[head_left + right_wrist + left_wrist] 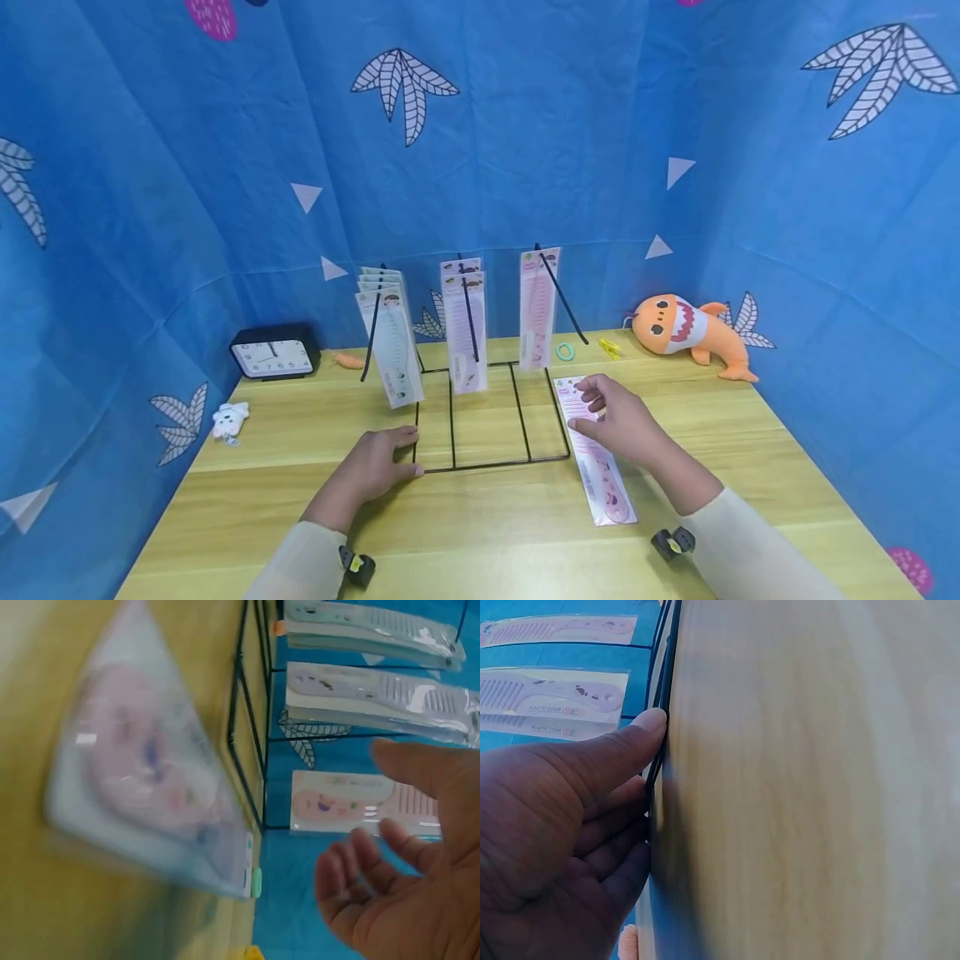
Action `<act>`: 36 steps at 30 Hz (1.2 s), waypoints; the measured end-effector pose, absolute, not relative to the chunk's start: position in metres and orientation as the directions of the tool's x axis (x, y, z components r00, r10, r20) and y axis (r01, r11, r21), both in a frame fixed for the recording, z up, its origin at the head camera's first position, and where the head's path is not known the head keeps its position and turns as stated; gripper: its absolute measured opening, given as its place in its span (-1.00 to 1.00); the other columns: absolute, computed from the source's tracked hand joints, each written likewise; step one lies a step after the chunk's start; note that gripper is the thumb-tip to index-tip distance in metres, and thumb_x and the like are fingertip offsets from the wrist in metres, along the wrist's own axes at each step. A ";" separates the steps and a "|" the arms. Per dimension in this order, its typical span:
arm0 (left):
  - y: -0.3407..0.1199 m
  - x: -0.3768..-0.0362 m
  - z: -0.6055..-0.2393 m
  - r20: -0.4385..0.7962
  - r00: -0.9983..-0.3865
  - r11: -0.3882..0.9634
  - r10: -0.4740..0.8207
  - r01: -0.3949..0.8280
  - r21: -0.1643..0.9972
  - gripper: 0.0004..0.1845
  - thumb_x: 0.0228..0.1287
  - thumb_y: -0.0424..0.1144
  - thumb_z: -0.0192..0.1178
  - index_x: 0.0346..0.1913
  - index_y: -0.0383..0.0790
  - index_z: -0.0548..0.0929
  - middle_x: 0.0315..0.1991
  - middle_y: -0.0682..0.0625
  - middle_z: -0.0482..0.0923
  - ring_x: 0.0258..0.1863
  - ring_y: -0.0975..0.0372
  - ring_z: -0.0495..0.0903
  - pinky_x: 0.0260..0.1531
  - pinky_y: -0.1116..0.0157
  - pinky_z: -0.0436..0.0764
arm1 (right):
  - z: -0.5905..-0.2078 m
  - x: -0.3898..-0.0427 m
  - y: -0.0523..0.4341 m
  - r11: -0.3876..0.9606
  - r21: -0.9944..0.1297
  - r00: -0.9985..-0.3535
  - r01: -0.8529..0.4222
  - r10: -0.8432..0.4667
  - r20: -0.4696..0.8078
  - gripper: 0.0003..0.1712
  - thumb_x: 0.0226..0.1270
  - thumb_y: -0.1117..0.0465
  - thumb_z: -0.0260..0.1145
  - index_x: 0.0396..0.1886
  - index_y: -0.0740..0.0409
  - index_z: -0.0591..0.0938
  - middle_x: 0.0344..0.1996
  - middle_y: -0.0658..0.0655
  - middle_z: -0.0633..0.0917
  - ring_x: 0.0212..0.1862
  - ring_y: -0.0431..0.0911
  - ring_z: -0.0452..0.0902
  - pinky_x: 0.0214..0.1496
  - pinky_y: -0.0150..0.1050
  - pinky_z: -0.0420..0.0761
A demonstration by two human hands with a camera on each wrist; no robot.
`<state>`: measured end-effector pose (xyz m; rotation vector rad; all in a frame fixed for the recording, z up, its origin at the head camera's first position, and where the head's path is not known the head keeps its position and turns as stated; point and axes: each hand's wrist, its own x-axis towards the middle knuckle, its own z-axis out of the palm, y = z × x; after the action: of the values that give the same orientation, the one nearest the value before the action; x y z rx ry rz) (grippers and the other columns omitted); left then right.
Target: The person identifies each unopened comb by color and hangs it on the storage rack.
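Note:
A black wire display rack (491, 464) stands on the table, with packaged combs on its prongs. My left hand (371, 467) rests at the rack's front left corner, thumb and fingertips touching the wire. Its thumb (641, 731) lies against the frame in the left wrist view. My right hand (618, 421) hovers over a pink packaged comb (603, 483) lying right of the rack, its thumb and bent fingers apart. In the right wrist view that comb (150, 765) is blurred, and nothing shows between the right hand's fingers (360, 862).
Green packaged combs (393, 350) hang left, purple ones (467, 333) in the middle, one pink comb (536, 308) right. Behind are a clock (272, 354), teal ring (565, 352), yellow clip (610, 348) and orange shark plush (693, 329). A white plush (228, 419) sits left.

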<state>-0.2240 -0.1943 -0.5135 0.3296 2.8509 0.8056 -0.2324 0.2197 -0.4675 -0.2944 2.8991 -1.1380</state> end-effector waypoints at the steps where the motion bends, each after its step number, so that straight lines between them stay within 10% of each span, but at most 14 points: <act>1: -0.194 -0.224 -0.514 -0.096 -0.963 0.831 0.252 0.165 0.532 -0.37 0.37 -0.12 0.54 0.43 -0.27 0.66 0.56 -0.14 0.52 0.59 -0.15 0.44 0.61 -0.15 0.44 | -0.468 -0.227 0.221 0.741 -0.654 -0.984 -0.154 -0.175 0.033 -0.29 0.39 0.10 0.59 0.39 0.28 0.52 0.21 0.30 0.68 0.20 0.15 0.66 0.23 0.14 0.77; 14: -0.196 -0.224 -0.515 -0.090 -0.963 0.826 0.252 0.167 0.538 -0.36 0.37 -0.12 0.54 0.44 -0.27 0.66 0.56 -0.14 0.51 0.60 -0.16 0.42 0.62 -0.16 0.42 | -0.495 -0.198 0.221 0.881 -0.468 -0.989 -0.066 -0.121 -0.087 0.24 -0.08 -0.06 0.85 0.49 0.40 0.41 0.17 0.38 0.59 0.09 0.16 0.55 0.21 0.21 0.73; 36: -0.194 -0.224 -0.516 -0.099 -0.964 0.829 0.246 0.157 0.537 -0.36 0.37 -0.13 0.54 0.44 -0.25 0.66 0.57 -0.11 0.51 0.60 -0.15 0.41 0.62 -0.16 0.42 | -0.482 -0.200 0.248 0.896 -0.433 -0.948 0.100 -0.046 -0.314 -0.05 0.22 0.19 0.66 0.28 0.67 0.28 -0.29 0.30 0.62 -0.36 0.04 0.64 -0.45 -0.19 0.69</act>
<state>-0.2237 -0.1938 -0.5164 0.3159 2.8465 0.8141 -0.1996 0.2483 -0.4817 0.0401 2.7440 -0.6501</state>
